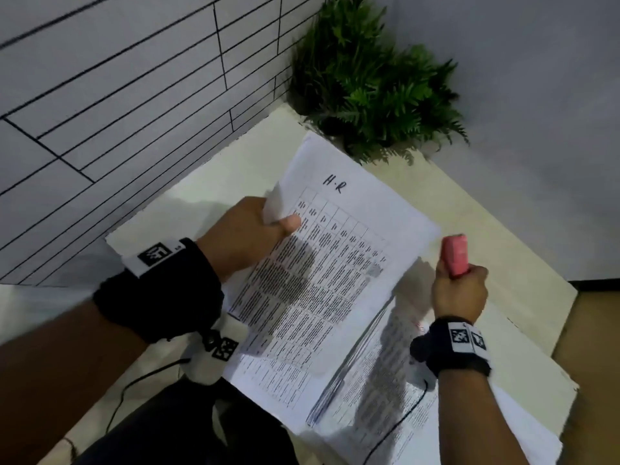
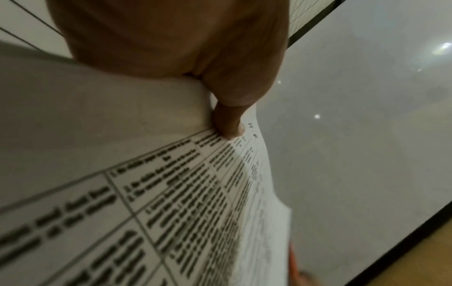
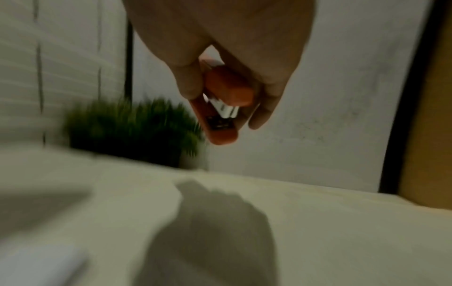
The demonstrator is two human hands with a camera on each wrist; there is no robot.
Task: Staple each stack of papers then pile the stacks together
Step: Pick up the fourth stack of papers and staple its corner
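Presently the stack of papers [image 1: 335, 263], its top sheet marked "H.R" over a printed table, is being held up off the table [image 1: 208, 182] along its left edge, the far end tilting toward the plant [image 1: 375, 95] in the corner. A second stack of papers [image 1: 396, 391] is lying flat on the table beneath and to the right of it, and appears not yet handled. The left hand [image 1: 248, 236] is pinching the lifted stack, thumb on the printed face and fingers curled behind, as the left wrist view confirms. The right hand [image 1: 459, 290] is wrapped closed around a pink stapler [image 1: 454, 255], raised clear of the table just beside the stack's right edge and not touching the paper; the right wrist view is showing the stapler's mouth standing open and nothing in it. Whether this stack already carries a staple cannot be told. By my judgement the stapling step is in hand: the next move is calling for a squared corner to be fed into the stapler's mouth before pressing.
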